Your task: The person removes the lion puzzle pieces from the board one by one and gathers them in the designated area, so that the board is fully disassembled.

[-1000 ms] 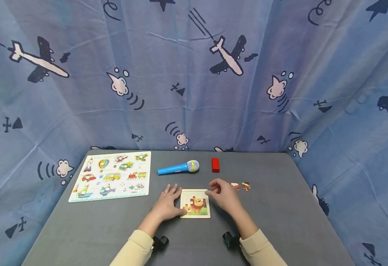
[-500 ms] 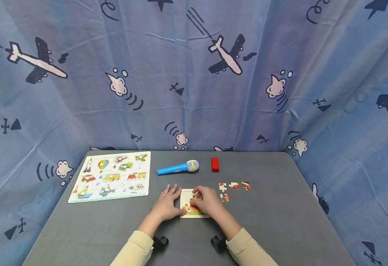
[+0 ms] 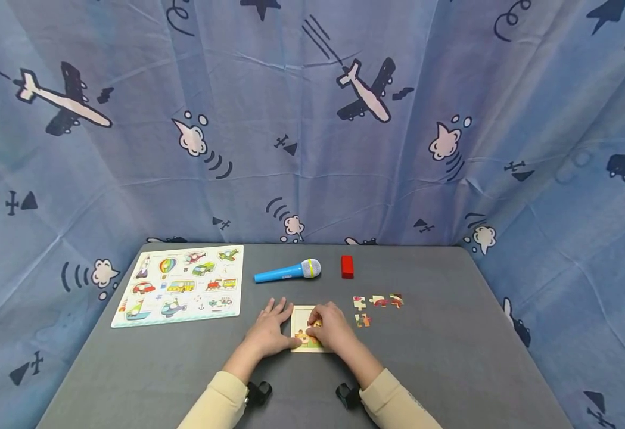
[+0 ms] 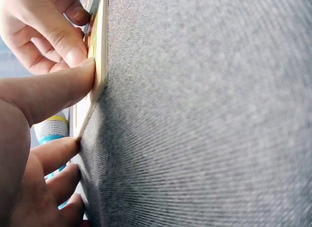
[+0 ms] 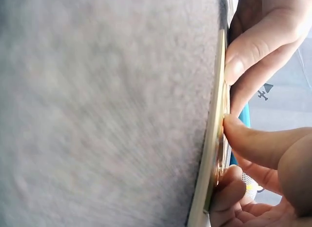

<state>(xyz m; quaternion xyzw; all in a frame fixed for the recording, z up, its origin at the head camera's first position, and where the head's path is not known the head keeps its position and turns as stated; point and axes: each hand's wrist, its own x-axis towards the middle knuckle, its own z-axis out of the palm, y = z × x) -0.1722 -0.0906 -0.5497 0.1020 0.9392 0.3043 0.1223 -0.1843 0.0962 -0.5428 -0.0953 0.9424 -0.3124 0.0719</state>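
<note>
A square wooden jigsaw puzzle tray with a lion picture lies in front of me, partly covered by my hands. At its left side, my left hand is spread flat, thumb on the lower left corner and index fingertip at the edge. Over the tray, my right hand has bent fingers, with thumb and fingertips pinching at a puzzle piece low in the tray. My right hand hides much of the picture. To its right lie several loose puzzle pieces, one of them nearest that hand.
A board with vehicle pictures lies at the back left. Behind the tray are a blue toy microphone and a red block. A patterned blue curtain hangs beyond the grey table.
My right hand has moved left from the tray's right edge onto the lion picture, uncovering loose pieces on the right. My left hand has stayed in place.
</note>
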